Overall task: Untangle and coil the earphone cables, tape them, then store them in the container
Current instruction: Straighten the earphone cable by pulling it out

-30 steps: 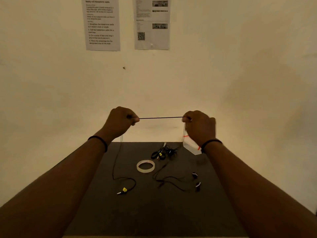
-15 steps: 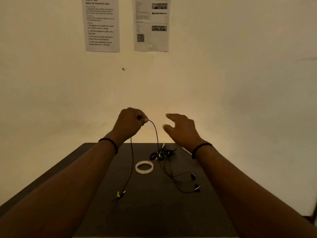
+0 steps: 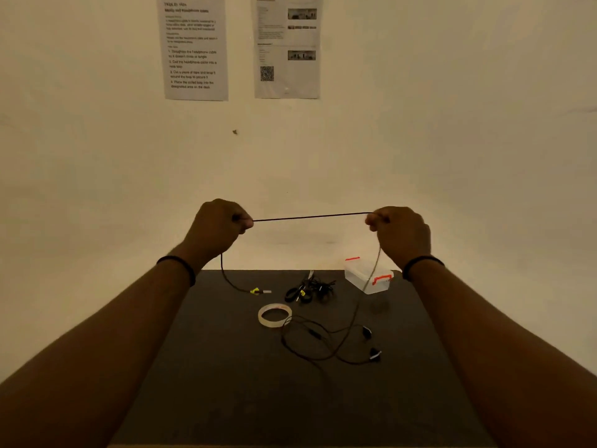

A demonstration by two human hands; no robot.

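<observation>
Holding: left hand (image 3: 219, 226) and right hand (image 3: 399, 232) both raised above the far table edge, each pinching the black earphone cable (image 3: 310, 216) with curled fingers; taut, near-level span between them.
Cable ends: from left hand, hangs down to a yellow-collared plug (image 3: 258, 291) lying on the table; from right hand, drops past the container and trails into loose loops near the tape, ending in two earbuds (image 3: 371, 344).
Container: clear plastic box (image 3: 366, 276) with orange-red latches, lid on, at far right of table; contents cannot be told through the blur.
Other earphones: tangled black bundle (image 3: 310, 289) with a yellow spot, between plug and box, apart from both.
Tape: translucent roll (image 3: 274, 315) lying flat, just nearer than the bundle, touching or overlapped by a loop of cable.
Table: matte black top (image 3: 226, 383), rectangular, set against a pale wall.
Wall: two printed sheets (image 3: 239, 46) pinned high, text blurred, one with a QR code.
Wrists: thin dark band on each.
</observation>
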